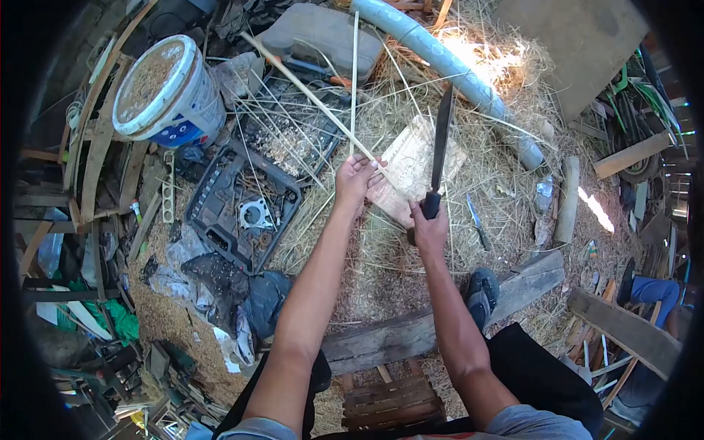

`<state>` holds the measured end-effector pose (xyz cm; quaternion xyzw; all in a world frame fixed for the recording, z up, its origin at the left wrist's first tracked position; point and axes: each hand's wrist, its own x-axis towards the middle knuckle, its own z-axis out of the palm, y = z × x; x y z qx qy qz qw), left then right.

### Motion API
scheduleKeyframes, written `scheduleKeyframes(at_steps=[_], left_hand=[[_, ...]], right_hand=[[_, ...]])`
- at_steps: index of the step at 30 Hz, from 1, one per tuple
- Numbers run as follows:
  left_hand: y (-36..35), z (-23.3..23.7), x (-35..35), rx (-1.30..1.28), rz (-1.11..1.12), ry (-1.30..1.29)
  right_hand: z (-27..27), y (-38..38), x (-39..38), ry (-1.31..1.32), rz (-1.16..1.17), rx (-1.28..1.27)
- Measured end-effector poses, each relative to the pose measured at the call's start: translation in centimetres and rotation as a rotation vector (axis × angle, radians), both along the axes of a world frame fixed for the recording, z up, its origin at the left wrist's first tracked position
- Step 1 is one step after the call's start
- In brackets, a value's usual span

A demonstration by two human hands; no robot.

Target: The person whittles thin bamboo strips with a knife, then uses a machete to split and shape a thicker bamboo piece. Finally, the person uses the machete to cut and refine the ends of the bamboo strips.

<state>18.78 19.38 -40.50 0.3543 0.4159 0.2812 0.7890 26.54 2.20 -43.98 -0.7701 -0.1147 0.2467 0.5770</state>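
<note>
My left hand is closed around a long pale strip of bamboo or wood, which runs up and to the left. A second thin pale strip rises from the same hand. My right hand grips the black handle of a machete, its dark blade pointing away from me. Between and beyond both hands lies a worn wooden board on the straw. A smaller knife rests on the ground to the right of my right hand.
An open tool case with a metal ring plate lies at left, below a white bucket. A blue-grey pipe crosses the back. Nearer me is a thick plank. Shavings and straw cover the ground; another person's arm shows at right.
</note>
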Motion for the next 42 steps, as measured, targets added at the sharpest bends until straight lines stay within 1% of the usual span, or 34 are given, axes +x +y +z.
scheduleKeyframes(at_steps=[1, 3, 5, 8, 9, 11, 12, 13, 15, 16, 17, 20, 21, 24, 25, 27, 28, 29, 33, 35, 38, 41, 42], left_hand=[[0.3, -0.3, -0.4, -0.005, 0.014, -0.023], [0.7, -0.6, -1.6, 0.003, 0.006, -0.044], [0.9, -0.6, -2.4, 0.011, -0.002, -0.068], [1.1, -0.3, -3.0, 0.042, -0.013, 0.031], [1.4, 0.3, -3.2, 0.064, -0.101, 0.101], [1.9, 1.6, -3.3, 0.236, -0.228, 0.24], [1.8, 3.1, -3.1, 0.321, -0.29, 0.309], [1.3, 5.5, -3.1, 0.699, -0.283, 0.542], [2.2, 6.5, -2.4, 1.411, -0.196, 0.454], [2.6, 7.4, -2.0, 1.763, -0.141, 0.391], [2.5, 8.1, -1.6, 1.804, -0.276, 0.385], [3.0, 4.5, -2.0, 1.294, -1.033, 0.601], [3.5, 4.1, -1.8, 1.202, -1.274, 0.675], [2.0, 2.7, -3.0, 1.004, -1.192, 0.646], [0.9, 1.6, -3.6, 1.109, -1.017, 0.609], [-1.2, -0.6, -3.8, 1.079, -0.792, 0.679], [-2.0, -2.0, -3.8, 1.056, -0.678, 0.708], [-2.5, -3.4, -3.6, 1.017, -0.616, 0.704], [-3.8, -6.0, -2.9, 0.9, -0.549, 0.766], [-3.7, -7.2, -2.8, 0.875, -0.508, 0.8], [-2.8, -7.3, -2.6, 0.79, -0.511, 0.806], [-2.4, -7.2, -2.8, 0.957, -0.499, 0.763], [-2.4, -7.1, -2.8, 0.976, -0.494, 0.754]], right_hand=[[0.6, 0.3, 0.4, -0.014, 0.036, 0.001], [1.9, 0.7, 0.8, 0.043, 0.04, 0.074], [1.8, 1.2, 1.5, 0.078, 0.046, 0.146], [2.4, 1.5, 2.5, 0.105, 0.06, 0.077], [3.1, 1.5, 3.0, 0.102, 0.067, 0.088], [2.2, 1.4, 4.5, 0.025, 0.092, 0.053], [2.0, 1.3, 5.4, -0.014, 0.102, 0.033], [2.3, 1.3, 5.9, 0.012, 0.12, 0.049], [2.9, 0.9, 6.6, 0.069, 0.159, 0.077], [2.7, 0.6, 6.6, 0.054, 0.168, 0.081], [2.4, 0.3, 6.4, 0.042, 0.177, 0.084], [1.8, -0.3, 6.1, 0.063, 0.198, 0.078], [1.8, -0.5, 6.0, 0.078, 0.201, 0.075], [1.6, -0.4, 5.3, -0.002, 0.086, 0.102], [1.5, -0.7, 5.0, -0.182, 0.066, 0.02], [1.5, -1.5, 4.2, -0.546, 0.027, -0.144], [1.7, -2.0, 3.3, -0.489, 0.015, -0.166], [1.9, -2.7, 2.0, -0.433, 0.007, -0.19], [1.5, -5.3, -2.8, -0.236, 0.054, -0.213], [0.6, -6.7, -4.9, -0.213, 0.074, -0.233], [-0.4, -9.3, -7.0, -0.169, 0.116, -0.279], [-1.3, -10.7, -7.3, -0.187, 0.134, -0.311], [-1.7, -11.0, -7.2, -0.202, 0.137, -0.317]])
